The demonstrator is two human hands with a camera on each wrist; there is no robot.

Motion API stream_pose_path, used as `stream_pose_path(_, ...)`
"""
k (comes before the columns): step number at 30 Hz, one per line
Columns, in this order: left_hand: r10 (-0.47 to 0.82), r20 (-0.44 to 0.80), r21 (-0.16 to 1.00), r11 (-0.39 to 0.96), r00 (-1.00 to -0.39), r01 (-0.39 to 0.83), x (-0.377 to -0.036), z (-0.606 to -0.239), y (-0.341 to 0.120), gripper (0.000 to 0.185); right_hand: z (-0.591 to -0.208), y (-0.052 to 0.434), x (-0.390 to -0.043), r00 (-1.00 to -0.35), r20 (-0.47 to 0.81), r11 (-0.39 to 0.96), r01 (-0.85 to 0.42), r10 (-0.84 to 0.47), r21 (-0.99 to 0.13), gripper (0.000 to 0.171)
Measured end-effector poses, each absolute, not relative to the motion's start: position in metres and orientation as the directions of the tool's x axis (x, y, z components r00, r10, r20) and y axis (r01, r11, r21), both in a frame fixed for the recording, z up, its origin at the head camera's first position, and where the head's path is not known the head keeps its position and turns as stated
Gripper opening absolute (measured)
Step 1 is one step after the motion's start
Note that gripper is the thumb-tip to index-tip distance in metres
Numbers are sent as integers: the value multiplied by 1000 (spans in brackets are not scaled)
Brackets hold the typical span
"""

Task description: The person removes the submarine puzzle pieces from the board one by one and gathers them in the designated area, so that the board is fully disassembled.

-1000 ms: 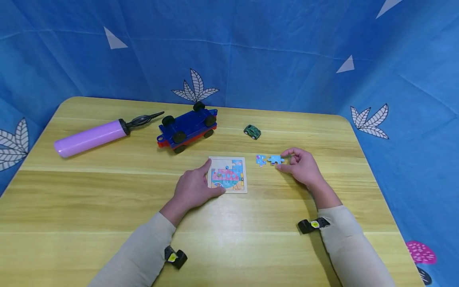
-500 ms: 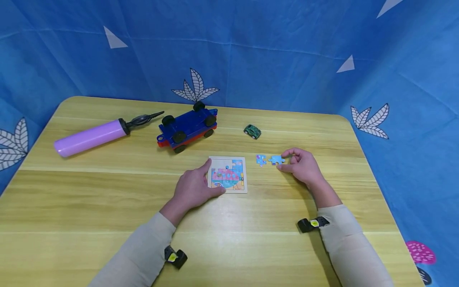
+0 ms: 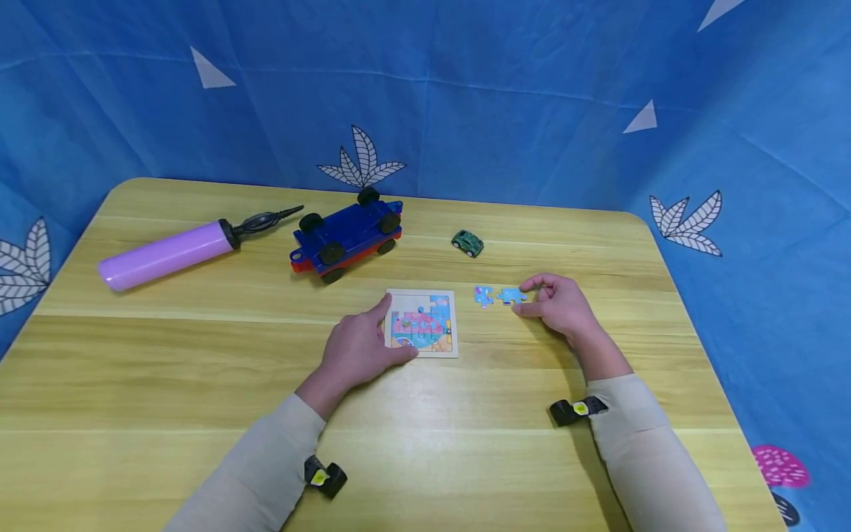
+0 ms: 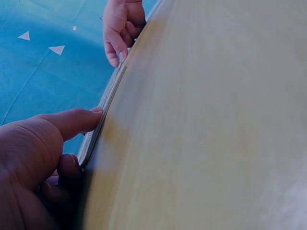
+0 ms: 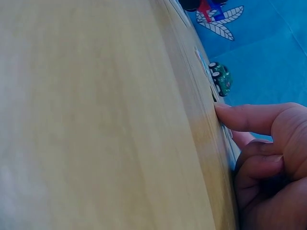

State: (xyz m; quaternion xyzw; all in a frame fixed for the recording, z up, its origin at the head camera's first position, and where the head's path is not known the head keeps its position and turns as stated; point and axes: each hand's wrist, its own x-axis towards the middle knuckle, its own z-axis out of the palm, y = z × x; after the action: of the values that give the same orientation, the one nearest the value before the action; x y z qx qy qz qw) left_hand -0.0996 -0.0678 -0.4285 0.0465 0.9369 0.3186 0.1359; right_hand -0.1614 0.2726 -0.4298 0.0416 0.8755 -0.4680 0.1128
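Resting on the wooden table (image 3: pixel 199 384), the left hand (image 3: pixel 355 351) was laid against the left edge of a square jigsaw puzzle board (image 3: pixel 422 322), with its forefinger stretched along the board's far left corner and its thumb pressed at the near left corner, so that the board was braced between them; in the left wrist view the thumb (image 4: pixel 72 122) was seen touching the board's thin edge. The right hand (image 3: pixel 561 307) was kept well to the right of the board, its thumb and forefinger curled toward a loose blue puzzle piece (image 3: pixel 510 296) lying flat on the table; the fingertips were at the piece's right end, but whether it was truly pinched could not be told. A second loose puzzle piece (image 3: pixel 483 296) was found just left of the first, between the two hands. Beyond the right hand a small green toy car (image 3: pixel 468 242) was placed, and beyond the left hand an overturned blue and red toy vehicle (image 3: pixel 346 233), wheels upward. Farther left of it a purple balloon pump (image 3: pixel 169 253) was laid.
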Motion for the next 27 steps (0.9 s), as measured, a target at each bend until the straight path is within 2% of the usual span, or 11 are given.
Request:
stream_pose_path(12, 173, -213, 617, 787, -962, 5, -99, -428, -67, 105, -430, 273, -157, -975, -220, 540, 170, -28, -824, 44)
stream_pose_path(17, 165, -229, 606, 795, -959, -8, -99, -429, -68, 105, -430, 266, -149, -982, -189, 476, 152, -29, -866, 47)
stream_pose_path(27, 175, -226, 605, 796, -958, 3, -100, -428, -67, 106, -424, 231, -131, -991, -84, 414, 36, -100, -910, 43)
